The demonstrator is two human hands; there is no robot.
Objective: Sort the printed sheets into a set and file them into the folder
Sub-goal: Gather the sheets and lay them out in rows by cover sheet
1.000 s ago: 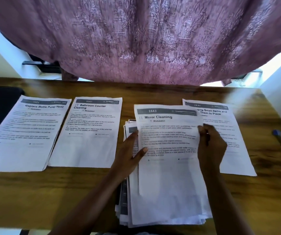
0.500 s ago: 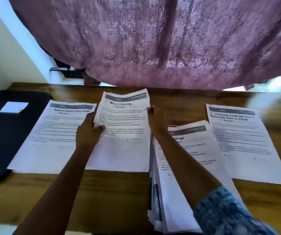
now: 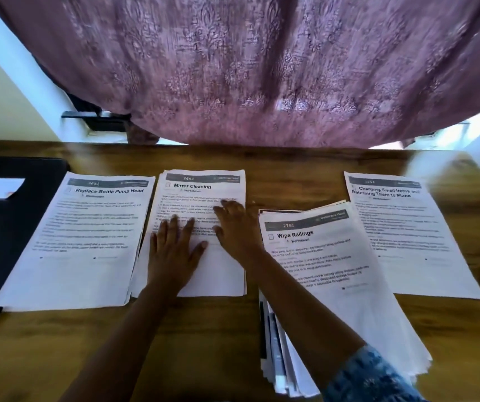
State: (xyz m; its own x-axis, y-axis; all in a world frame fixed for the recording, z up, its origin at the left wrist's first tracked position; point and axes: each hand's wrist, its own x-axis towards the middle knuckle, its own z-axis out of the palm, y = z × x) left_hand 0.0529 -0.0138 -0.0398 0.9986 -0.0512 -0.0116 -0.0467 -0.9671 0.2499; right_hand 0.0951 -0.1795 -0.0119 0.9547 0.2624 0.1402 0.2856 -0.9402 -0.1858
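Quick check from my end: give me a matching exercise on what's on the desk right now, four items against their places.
Items:
1. Mirror Cleaning sheet
2. Wipe Railings sheet
3. black folder
4. Charging Small Items sheet

Places:
A. far left of the desk
B. top of the unsorted stack
C. far right of the row
D. under both hands

Pairs: 1-D, 2-B, 3-A, 4-C

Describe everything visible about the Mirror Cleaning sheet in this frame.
The Mirror Cleaning sheet is white printed paper with a dark header band, a checkbox beside the bold title, and blurred text below. It lies flat on other paper, on the wooden table, beside the Replace Bottle Pump Head sheet. The left hand and right hand press on it, palms down.
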